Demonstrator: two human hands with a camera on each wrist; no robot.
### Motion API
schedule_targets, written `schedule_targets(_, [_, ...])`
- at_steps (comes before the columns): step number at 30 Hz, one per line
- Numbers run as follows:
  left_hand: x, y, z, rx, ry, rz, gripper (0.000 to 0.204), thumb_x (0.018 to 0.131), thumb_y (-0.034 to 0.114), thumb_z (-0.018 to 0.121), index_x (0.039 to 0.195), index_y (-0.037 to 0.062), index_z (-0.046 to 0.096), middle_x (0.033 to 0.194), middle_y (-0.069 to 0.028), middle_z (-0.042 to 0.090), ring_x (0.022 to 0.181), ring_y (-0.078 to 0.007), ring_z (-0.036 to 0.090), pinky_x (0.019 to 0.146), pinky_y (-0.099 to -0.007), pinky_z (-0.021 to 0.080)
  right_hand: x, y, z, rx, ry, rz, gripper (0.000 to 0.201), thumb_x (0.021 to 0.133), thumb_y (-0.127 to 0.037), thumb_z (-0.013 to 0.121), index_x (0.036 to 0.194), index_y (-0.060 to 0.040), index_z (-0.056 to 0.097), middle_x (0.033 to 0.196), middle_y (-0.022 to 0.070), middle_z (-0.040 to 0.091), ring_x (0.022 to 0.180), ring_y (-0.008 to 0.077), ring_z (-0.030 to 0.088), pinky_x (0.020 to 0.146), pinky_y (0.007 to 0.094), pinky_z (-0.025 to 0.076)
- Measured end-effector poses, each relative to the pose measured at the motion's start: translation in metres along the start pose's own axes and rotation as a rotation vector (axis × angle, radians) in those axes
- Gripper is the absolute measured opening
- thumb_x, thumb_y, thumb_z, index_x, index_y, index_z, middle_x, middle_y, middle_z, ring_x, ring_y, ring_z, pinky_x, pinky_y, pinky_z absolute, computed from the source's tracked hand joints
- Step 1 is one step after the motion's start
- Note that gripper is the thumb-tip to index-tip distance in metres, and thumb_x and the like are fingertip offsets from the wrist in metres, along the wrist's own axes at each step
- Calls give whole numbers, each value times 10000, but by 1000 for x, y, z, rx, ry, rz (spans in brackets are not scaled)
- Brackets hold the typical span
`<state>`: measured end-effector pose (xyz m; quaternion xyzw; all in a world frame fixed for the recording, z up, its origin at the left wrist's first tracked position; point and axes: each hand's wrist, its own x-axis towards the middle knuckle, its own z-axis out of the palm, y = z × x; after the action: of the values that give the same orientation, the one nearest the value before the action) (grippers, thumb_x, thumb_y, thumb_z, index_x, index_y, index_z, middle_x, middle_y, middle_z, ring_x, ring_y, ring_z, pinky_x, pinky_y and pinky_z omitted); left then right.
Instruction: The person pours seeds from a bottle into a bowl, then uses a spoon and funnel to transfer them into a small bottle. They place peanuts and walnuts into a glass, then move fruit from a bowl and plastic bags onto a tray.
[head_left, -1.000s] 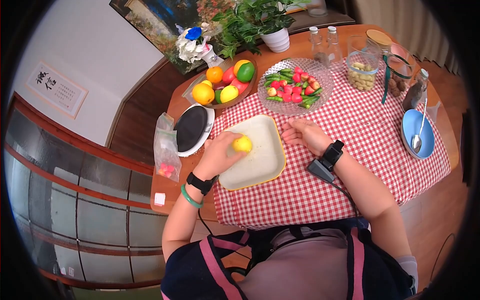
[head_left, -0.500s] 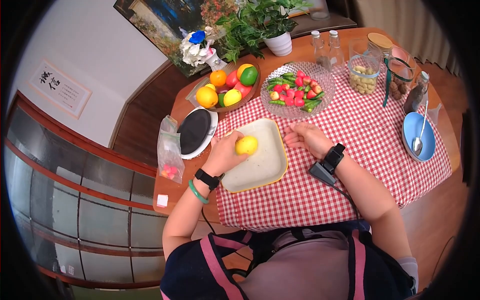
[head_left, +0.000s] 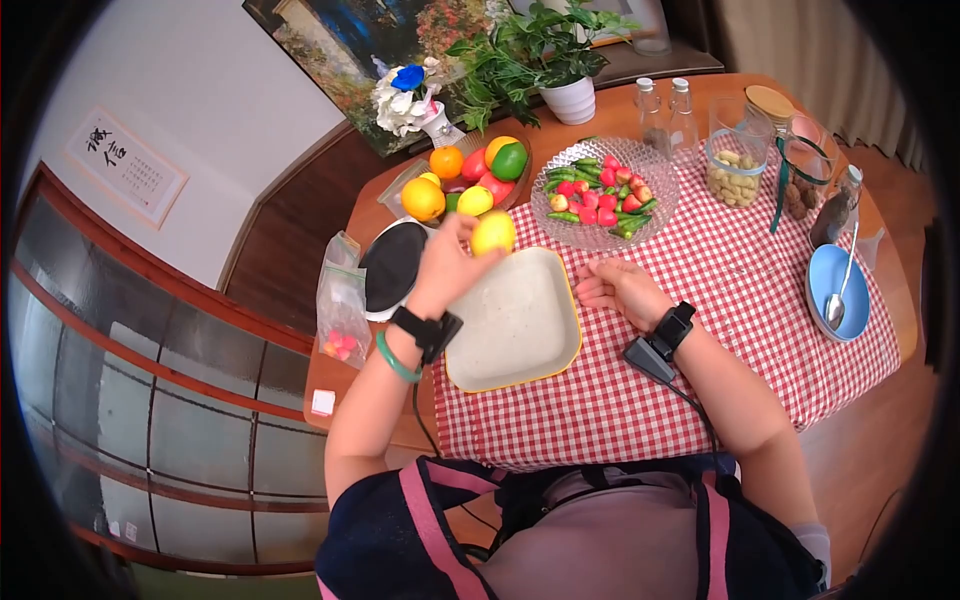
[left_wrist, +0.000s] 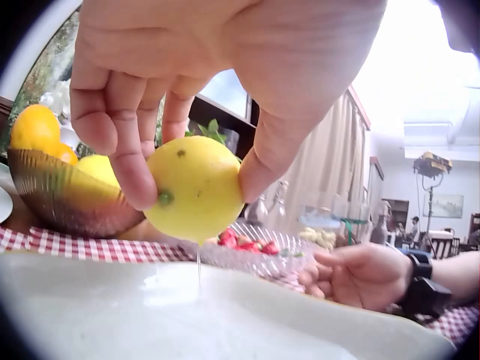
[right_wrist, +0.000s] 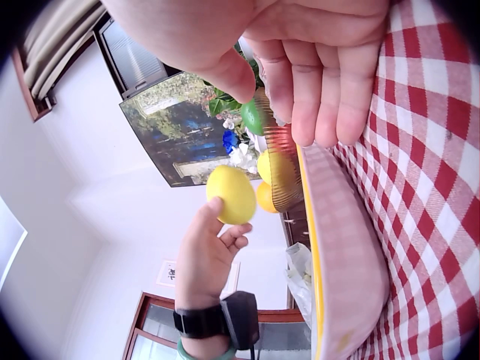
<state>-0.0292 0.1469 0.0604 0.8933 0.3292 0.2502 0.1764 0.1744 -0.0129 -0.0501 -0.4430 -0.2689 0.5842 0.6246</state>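
My left hand (head_left: 450,268) pinches a yellow lemon (head_left: 493,233) between thumb and fingertips, above the far left edge of a white enamel tray (head_left: 515,325) with a yellow rim. A thin drip hangs under the lemon (left_wrist: 196,191) in the left wrist view. Beyond it stands a ribbed amber glass bowl (left_wrist: 67,199) of fruit, with oranges, lemons and a green fruit. On the checked cloth by the tray's right side lies my right hand (head_left: 625,288), palm turned toward the tray, fingers relaxed and holding nothing.
A cut-glass plate (head_left: 655,228) carries green peppers and red radishes. A black-topped round scale-like thing (head_left: 392,270) and a plastic bag (head_left: 342,305) lie left of the tray. Jars, bottles and a blue bowl (head_left: 855,315) with a spoon (head_left: 836,305) stand at right.
My left hand has raised the lemon up from over the tray and carried it away toward the fruit bowl. My right hand stays beside the tray.
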Motion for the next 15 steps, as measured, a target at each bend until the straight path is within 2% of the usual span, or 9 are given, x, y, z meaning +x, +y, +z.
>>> schedule_targets(1, [12, 8, -9, -68, 68, -85, 498, 682, 275, 789, 1018, 1, 544, 870, -121, 636, 792, -207, 629, 712, -326, 507, -1, -1, 0, -2, 2, 2, 305, 978, -269, 472, 1038, 11, 578, 899, 104, 650, 799, 153, 636, 767, 269, 541])
schedule_targets(2, [35, -25, -3, -247, 141, -102, 545, 690, 274, 794, 1059, -14, 513, 855, -111, 631, 742, -177, 630, 642, -304, 512, -1, -1, 1, -7, 2, 5, 304, 978, -266, 471, 1039, 12, 577, 901, 107, 650, 804, 156, 637, 771, 271, 542])
schedule_targets(4, [62, -14, -16, -428, 110, -308, 607, 718, 272, 783, 1137, -21, 455, 855, -116, 624, 666, -158, 626, 560, -268, 507, -1, -1, 1, 1, 6, 20, 299, 978, -255, 471, 1047, 16, 576, 904, 113, 651, 817, 164, 640, 784, 276, 541])
schedule_targets(7, [93, -27, -16, -445, 174, -463, 649, 748, 263, 765, 1200, -14, 390, 872, -125, 609, 608, -133, 608, 497, -243, 490, -2, -2, 1, 2, -2, 24, 299, 979, -250, 467, 1058, 17, 576, 902, 105, 647, 827, 161, 635, 799, 276, 536])
schedule_targets(10, [113, -49, -3, -520, 249, -534, 579, 804, 255, 726, 1220, -17, 428, 922, -112, 629, 696, -144, 637, 608, -243, 538, -5, -5, 3, -2, -12, 27, 297, 981, -249, 465, 1061, 13, 578, 899, 92, 642, 830, 153, 628, 801, 271, 531])
schedule_targets(12, [115, -60, 5, -565, 280, -484, 651, 810, 261, 719, 1289, -21, 379, 1008, -131, 614, 750, -148, 642, 640, -248, 539, -4, -5, 2, 7, -23, 29, 291, 985, -238, 451, 1066, 14, 572, 890, 88, 641, 827, 156, 629, 796, 274, 534])
schedule_targets(13, [112, -62, 4, -540, 241, -460, 727, 806, 269, 721, 1343, -19, 325, 1076, -138, 593, 838, -157, 639, 664, -259, 543, -3, -4, 2, 13, -20, 30, 290, 988, -230, 441, 1066, 19, 568, 882, 94, 644, 822, 166, 636, 792, 284, 540])
schedule_targets(15, [104, -70, 1, -383, 324, -403, 690, 779, 288, 734, 1304, 0, 391, 1135, -158, 574, 947, -231, 612, 761, -327, 515, -2, -4, 1, 25, -22, 29, 289, 992, -222, 429, 1068, 22, 564, 873, 97, 648, 817, 176, 645, 787, 297, 546])
